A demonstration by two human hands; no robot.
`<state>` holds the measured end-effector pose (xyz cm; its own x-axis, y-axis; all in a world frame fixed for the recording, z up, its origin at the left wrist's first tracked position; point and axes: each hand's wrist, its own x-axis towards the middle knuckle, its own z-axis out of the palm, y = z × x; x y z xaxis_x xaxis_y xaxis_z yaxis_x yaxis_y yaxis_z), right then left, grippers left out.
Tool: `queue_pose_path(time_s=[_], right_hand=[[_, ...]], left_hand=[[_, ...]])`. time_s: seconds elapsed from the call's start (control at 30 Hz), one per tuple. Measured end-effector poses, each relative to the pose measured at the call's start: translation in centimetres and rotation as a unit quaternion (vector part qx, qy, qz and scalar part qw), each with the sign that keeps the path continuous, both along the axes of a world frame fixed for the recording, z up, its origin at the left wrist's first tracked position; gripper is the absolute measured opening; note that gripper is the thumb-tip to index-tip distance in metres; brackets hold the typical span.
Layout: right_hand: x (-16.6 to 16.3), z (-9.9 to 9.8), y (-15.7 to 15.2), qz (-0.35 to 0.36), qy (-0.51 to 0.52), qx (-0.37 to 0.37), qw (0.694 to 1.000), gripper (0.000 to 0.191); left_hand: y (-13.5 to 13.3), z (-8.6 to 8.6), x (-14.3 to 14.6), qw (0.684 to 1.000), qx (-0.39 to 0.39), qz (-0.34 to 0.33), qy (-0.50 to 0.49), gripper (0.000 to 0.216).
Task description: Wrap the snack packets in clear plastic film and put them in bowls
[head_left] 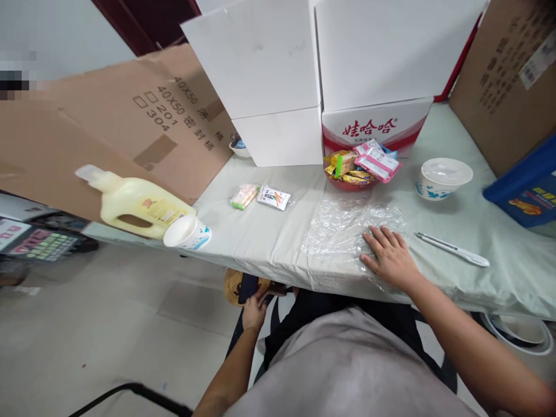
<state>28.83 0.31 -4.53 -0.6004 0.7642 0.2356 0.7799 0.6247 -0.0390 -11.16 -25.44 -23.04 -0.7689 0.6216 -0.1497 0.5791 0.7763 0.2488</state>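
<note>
My right hand [389,258] lies flat with fingers spread on a crumpled sheet of clear plastic [332,226] at the table's front. To its right is a white utility knife [454,250]. Below the table edge, my left hand [254,313] has its fingers curled beside a round tan thing with a dark patch [234,286]; what the fingers hold, if anything, is hidden. Behind the plastic stands a red bowl [353,184] heaped with wrapped snacks [377,161]. Two small snack packets, one green and pink [244,197], one white [273,198], lie left of the plastic.
A yellow jug [139,200] and a paper cup [187,233] stand at the left front edge. A paper bowl [443,178] and a blue container [527,188] are at right. White boxes [278,69] and brown cartons [130,127] line the back and sides.
</note>
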Motion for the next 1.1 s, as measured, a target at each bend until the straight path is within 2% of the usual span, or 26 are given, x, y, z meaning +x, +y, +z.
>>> queue_pose_path(time_s=[0.13,0.2,0.57,0.7,1.1], right_hand=[[0.1,-0.3,0.1,0.002,0.001,0.002,1.0,0.058],[0.1,-0.2,0.1,0.002,-0.003,0.0,1.0,0.058],[0.2,0.1,0.1,0.013,0.021,-0.021,0.999,0.062],[0.3,0.0,0.2,0.012,0.021,-0.017,1.0,0.061],[0.2,0.1,0.2,0.012,0.016,-0.023,1.0,0.062]], left_hand=[[-0.4,0.9,-2.4,0.991,0.0,0.114,0.067,0.068],[-0.3,1.0,-2.9,0.988,-0.003,0.133,0.079,0.07],[-1.2,-0.3,0.0,0.994,-0.037,0.071,0.074,0.06],[-1.4,-0.3,0.1,0.995,-0.05,0.053,0.064,0.062],[-0.7,-0.2,-0.2,0.996,-0.065,0.061,0.031,0.069]])
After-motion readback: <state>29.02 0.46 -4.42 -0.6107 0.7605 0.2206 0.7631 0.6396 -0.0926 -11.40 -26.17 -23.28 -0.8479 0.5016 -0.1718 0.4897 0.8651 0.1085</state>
